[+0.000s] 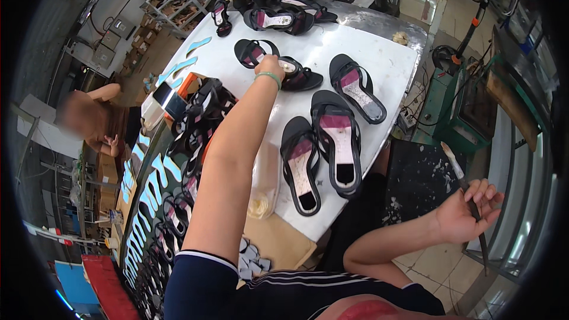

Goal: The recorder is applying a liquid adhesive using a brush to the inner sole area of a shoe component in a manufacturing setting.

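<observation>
My left hand (271,66) stretches far out over the white table, its fingers closed on a black strappy sandal (305,79) with a pale insole; part of that sandal is hidden behind the hand. Just beyond it lies a second black sandal (249,51). Out to the right, my right hand (469,213) grips a paintbrush (457,168) by its dark handle, bristles pointing up. Three more sandals lie nearer on the table: one at the right (357,88), one in the middle (336,142) and one at the left (300,165). Two of these have black squares at the heel.
More black sandals (275,19) crowd the far table end (379,47). A plastic container (261,192) stands by my left forearm. Blue-and-white strips (139,225) and piled sandals (204,104) line the left. Another person (98,115) sits beyond. A green machine (450,109) stands right.
</observation>
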The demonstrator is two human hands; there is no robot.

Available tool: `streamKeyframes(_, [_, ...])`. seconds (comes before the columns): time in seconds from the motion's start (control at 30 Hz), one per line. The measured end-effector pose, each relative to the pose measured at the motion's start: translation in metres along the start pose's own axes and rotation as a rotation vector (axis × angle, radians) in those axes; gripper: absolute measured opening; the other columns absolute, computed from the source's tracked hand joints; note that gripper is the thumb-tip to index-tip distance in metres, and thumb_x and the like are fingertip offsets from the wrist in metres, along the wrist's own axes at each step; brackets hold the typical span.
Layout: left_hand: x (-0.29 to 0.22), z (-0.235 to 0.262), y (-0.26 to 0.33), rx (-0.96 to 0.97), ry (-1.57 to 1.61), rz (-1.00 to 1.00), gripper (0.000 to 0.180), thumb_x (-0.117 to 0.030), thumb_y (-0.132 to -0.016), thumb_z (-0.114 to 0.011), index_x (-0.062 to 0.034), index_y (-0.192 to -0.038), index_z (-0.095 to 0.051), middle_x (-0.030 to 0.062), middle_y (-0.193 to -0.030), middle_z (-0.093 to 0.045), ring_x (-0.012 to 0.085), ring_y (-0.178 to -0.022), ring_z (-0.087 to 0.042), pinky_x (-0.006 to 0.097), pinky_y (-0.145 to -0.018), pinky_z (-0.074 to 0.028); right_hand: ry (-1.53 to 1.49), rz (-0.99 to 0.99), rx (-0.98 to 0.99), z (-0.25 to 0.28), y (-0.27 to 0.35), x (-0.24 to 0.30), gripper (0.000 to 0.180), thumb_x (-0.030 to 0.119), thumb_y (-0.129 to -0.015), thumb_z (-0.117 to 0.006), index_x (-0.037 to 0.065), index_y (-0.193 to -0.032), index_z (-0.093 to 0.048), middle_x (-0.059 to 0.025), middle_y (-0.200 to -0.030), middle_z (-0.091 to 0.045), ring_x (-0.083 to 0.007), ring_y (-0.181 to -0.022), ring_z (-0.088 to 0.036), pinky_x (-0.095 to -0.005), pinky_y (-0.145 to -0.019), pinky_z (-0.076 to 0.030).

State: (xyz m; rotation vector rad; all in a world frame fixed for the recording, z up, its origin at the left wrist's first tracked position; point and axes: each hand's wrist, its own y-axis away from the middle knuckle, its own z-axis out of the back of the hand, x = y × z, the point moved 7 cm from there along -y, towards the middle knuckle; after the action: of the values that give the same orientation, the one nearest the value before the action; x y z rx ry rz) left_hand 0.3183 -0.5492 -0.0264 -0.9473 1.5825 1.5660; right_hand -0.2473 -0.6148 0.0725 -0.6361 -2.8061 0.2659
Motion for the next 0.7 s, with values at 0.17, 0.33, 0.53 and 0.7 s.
streamKeyframes(0.17, [0.001, 0.038, -0.021, -0.184, -0.149, -0.011, 0.07, -0.02, -0.081, -0.071, 0.0026, -0.137, -0.037, 0.0162, -0.142, -0.042, 0.0274, -0.127, -0.046, 0.039, -0.106, -0.036, -0.048, -0.018, 0.03, -0.002, 0.005, 0.013, 0.031, 0.026, -0.101, -0.044, -0.003, -0.102, -0.055, -0.0096, -0.085, -0.046, -0.0154, -0.067, -0.039, -0.0263, -0.052, -0.033])
streamKeyframes(0.33, [-0.052, 0.008, 0.037, -0.373, -0.736, -0.59, 0.109, -0.026, -0.075, -0.077, 0.0087, -0.149, -0.005, 0.0259, -0.158, -0.003, 0.0393, -0.146, -0.009, 0.043, -0.12, -0.011, -0.051, -0.014, 0.048, 0.007, -0.002, 0.015, 0.028, 0.021, -0.098, -0.049, -0.006, -0.103, -0.055, -0.0106, -0.082, -0.046, -0.0165, -0.068, -0.037, -0.0283, -0.056, -0.031])
streamKeyframes(0.53, [-0.066, -0.081, 0.023, 0.057, -0.978, -0.707, 0.135, -0.046, -0.062, -0.085, 0.0069, -0.15, 0.003, 0.0379, -0.152, -0.002, 0.0476, -0.144, -0.008, 0.053, -0.117, -0.016, 0.058, -0.01, -0.012, 0.018, -0.006, 0.0, 0.028, 0.023, -0.1, -0.047, -0.004, -0.104, -0.055, -0.009, -0.084, -0.045, -0.0142, -0.066, -0.038, -0.0253, -0.052, -0.032])
streamKeyframes(0.7, [-0.047, -0.109, -0.025, -0.059, -0.989, -0.681, 0.12, -0.042, -0.069, -0.081, -0.0129, -0.155, -0.002, 0.0448, -0.148, -0.005, 0.0564, -0.135, -0.029, 0.056, -0.109, -0.032, 0.135, -0.03, -0.044, 0.019, -0.008, -0.016, 0.027, 0.021, -0.101, -0.047, -0.004, -0.106, -0.053, -0.0082, -0.082, -0.042, -0.0135, -0.065, -0.037, -0.0249, -0.052, -0.031])
